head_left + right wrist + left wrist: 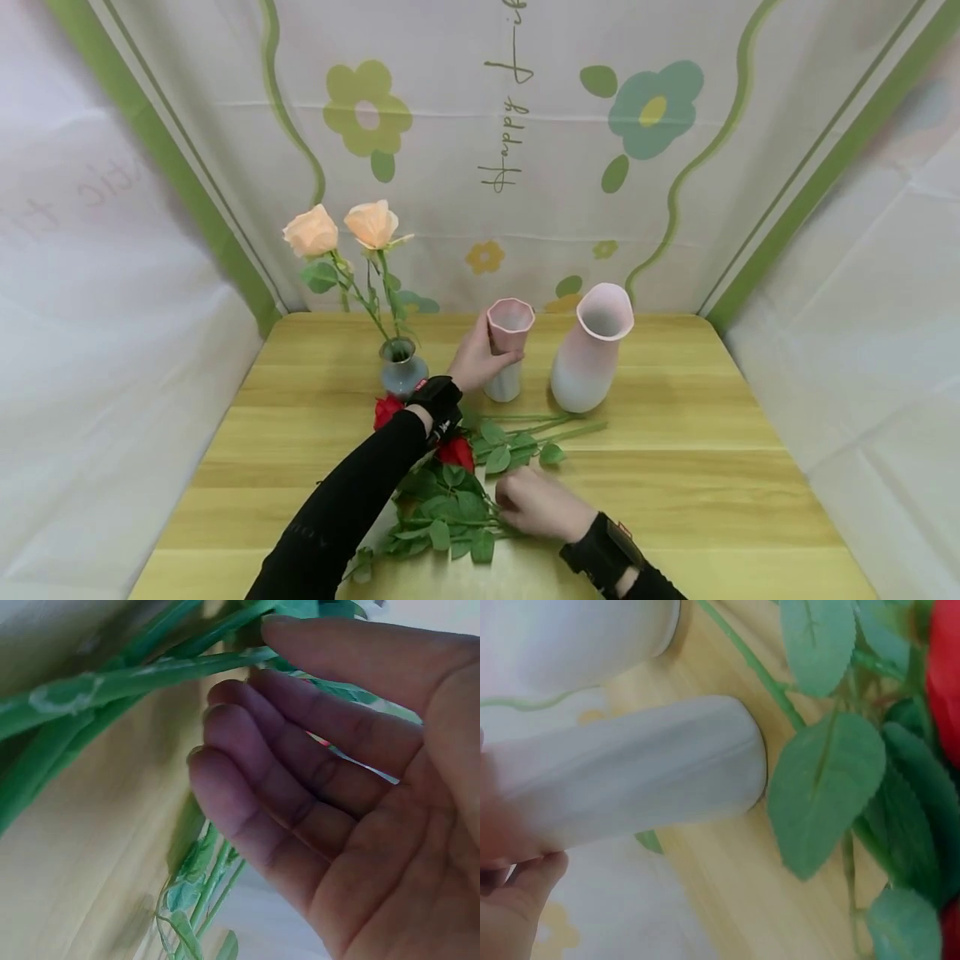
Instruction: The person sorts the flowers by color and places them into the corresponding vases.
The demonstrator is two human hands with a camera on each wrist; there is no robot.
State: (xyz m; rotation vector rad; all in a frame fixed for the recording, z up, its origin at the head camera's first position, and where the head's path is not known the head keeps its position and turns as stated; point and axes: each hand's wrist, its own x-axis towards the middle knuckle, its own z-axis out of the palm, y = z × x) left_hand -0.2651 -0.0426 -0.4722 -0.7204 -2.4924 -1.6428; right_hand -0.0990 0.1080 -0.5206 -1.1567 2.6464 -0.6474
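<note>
My left hand (480, 360) holds a slim pink-and-white vase (506, 382) around its upper part. In the left wrist view the pale vase body (675, 765) slants, with its base near the wood and rose leaves beside it. My right hand (546, 505) is low over the front bunch of leafy stems (450, 508). The right wrist view shows a green rose stem (150, 679) running between thumb and index fingertips, with the other fingers bent below. Red roses (456, 454) lie partly under the left forearm, which hides some of the blooms.
A small blue-grey vase (403, 375) with two peach roses (372, 223) stands at the back left. Right of the held vase is a larger pink-and-white vase (585, 371). More green stems (555, 432) lie before it on the wooden table (690, 467). Printed cloth surrounds the table.
</note>
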